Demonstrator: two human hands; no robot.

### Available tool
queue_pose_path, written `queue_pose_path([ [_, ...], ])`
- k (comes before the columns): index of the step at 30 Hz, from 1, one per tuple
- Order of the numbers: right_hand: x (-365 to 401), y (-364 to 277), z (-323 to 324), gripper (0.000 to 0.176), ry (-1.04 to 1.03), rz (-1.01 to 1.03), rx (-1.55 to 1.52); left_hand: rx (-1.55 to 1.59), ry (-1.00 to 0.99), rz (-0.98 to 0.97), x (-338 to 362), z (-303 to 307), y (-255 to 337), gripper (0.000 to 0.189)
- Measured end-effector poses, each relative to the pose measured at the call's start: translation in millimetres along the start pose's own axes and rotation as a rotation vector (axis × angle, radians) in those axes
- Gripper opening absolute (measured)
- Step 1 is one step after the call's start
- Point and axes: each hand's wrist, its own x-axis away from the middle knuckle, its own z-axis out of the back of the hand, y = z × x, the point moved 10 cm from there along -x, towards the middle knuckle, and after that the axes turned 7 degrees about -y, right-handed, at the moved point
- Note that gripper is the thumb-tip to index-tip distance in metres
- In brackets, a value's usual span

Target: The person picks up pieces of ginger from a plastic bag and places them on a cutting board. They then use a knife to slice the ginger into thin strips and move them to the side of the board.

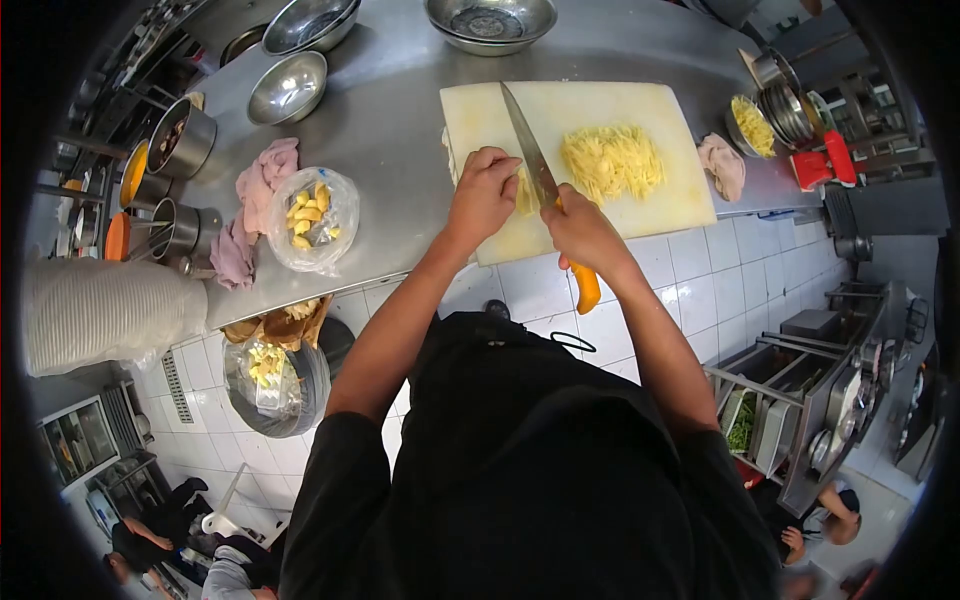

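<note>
My right hand (587,238) grips a kitchen knife (532,150) by its orange handle, the blade pointing away from me over the white cutting board (480,110). Just left of the blade, my left hand (483,203) is closed, fingertips drawn together; what they hold, if anything, is hidden. Thin yellow slices (525,193) lie on the board between that hand and the knife. On the right half of the board rests a heap of yellow shreds (612,163), which look like ginger. Peeled yellow chunks (306,214) sit in a plastic-lined bowl (344,207) to the left.
Pink cloths (268,178) lie beside the lined bowl. Metal bowls (288,88) and a wide bowl (490,22) stand at the back. At right are a cloth (722,166), a bowl of shreds (752,126) and a red scale (824,163). A bin (318,385) stands below left.
</note>
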Motion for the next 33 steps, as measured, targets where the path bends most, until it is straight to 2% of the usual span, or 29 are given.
queue_pose_path([
  [4,5.5,4.2,-5.9,0.038,0.035,-0.004,0.019,-0.069,-0.100,-0.055,-2.4,-2.3,0.6,0.021],
  [6,9.2,0.2,-8.8,0.031,0.051,0.032,0.041,-0.090,-0.111,-0.039,-0.6,-2.5,-0.9,0.018],
  [10,9.7,-2.3,-13.4,0.030,0.037,0.041,0.059,-0.083,-0.078,-0.078,7.3,-0.5,4.7,0.014],
  [19,11.3,-9.6,-14.7,0.039,0.038,0.005,0.084,-0.077,0.015,-0.117,15.4,3.9,14.8,0.011],
  [24,-1.6,2.1,-18.6,0.034,0.089,0.026,0.090,-0.109,0.078,-0.101,3.6,9.1,7.3,0.009],
  [30,-11.0,11.7,-18.9,0.032,0.167,0.080,0.133,-0.122,-0.084,-0.032,1.2,-0.4,2.2,0.011],
  [33,-14.7,17.1,-20.5,0.035,0.180,0.117,0.146,-0.108,-0.022,-0.062,5.0,0.4,8.3,0.007],
])
